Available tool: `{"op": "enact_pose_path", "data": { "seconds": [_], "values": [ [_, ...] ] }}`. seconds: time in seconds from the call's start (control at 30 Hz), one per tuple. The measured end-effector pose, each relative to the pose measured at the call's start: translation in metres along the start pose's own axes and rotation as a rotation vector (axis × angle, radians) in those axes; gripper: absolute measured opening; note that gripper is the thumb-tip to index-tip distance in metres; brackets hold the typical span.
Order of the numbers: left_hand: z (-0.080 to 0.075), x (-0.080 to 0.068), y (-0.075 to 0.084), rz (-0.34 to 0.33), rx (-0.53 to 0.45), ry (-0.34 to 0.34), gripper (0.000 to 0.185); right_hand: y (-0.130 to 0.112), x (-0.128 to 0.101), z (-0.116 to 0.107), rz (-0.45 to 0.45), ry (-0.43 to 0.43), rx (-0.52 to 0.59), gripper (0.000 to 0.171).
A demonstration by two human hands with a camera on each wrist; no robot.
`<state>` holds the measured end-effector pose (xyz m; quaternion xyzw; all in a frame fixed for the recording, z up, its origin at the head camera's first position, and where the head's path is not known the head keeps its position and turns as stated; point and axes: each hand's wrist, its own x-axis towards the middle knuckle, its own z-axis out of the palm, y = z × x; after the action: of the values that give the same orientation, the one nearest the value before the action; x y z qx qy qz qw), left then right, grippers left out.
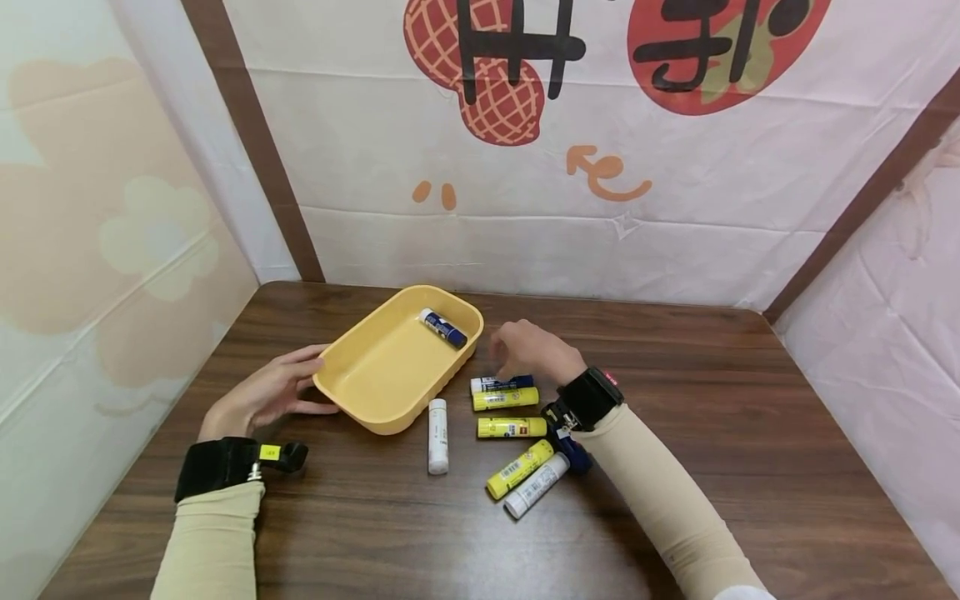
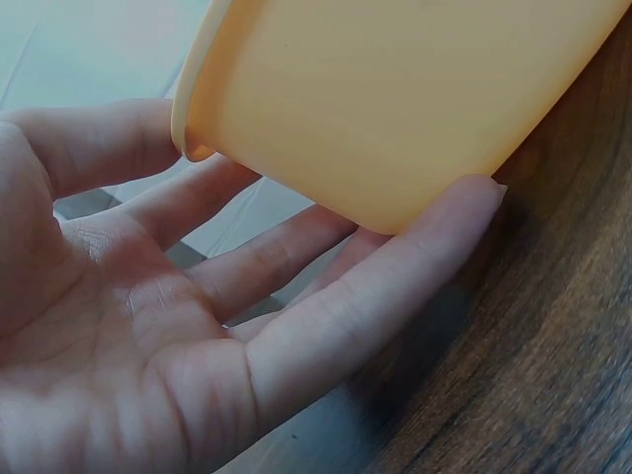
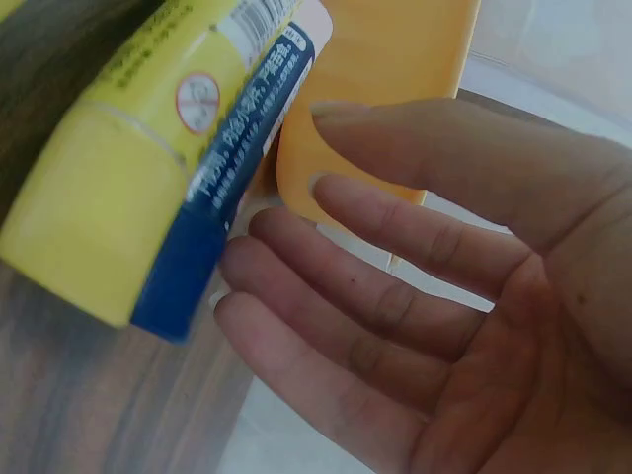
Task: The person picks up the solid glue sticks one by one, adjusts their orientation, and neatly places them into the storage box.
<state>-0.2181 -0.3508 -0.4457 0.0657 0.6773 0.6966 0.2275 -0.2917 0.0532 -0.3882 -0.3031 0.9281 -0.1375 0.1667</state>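
My left hand (image 1: 273, 392) holds the near left corner of a yellow plastic tray (image 1: 375, 375), with fingers at its rim and thumb against the outer wall. Inside the tray lies a navy glue stick (image 1: 444, 328) with a white end. Just right of the tray, my right hand (image 1: 531, 352) hovers with nothing in it, fingers loosely bent. Right by its fingertips in the right wrist view is another navy glue stick (image 3: 247, 138). Against that one lies a yellow glue stick (image 3: 128, 168).
Nearer on the brown wooden table (image 1: 360, 517) are two more yellow glue sticks (image 1: 512, 427) and a white one (image 1: 537, 486) set aslant. Another white glue stick (image 1: 438, 437) lies by the tray's near edge. Something dark blue (image 1: 576, 454) is partly covered by the right wrist.
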Motion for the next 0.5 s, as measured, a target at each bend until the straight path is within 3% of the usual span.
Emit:
{"op": "enact_pose_path", "data": {
  "seconds": [0.5],
  "values": [
    [0.0002,0.0002,0.0010,-0.022,0.014,0.027,0.061,0.0102,-0.0035,0.0074,-0.013,0.013,0.057,0.029]
  ]
}}
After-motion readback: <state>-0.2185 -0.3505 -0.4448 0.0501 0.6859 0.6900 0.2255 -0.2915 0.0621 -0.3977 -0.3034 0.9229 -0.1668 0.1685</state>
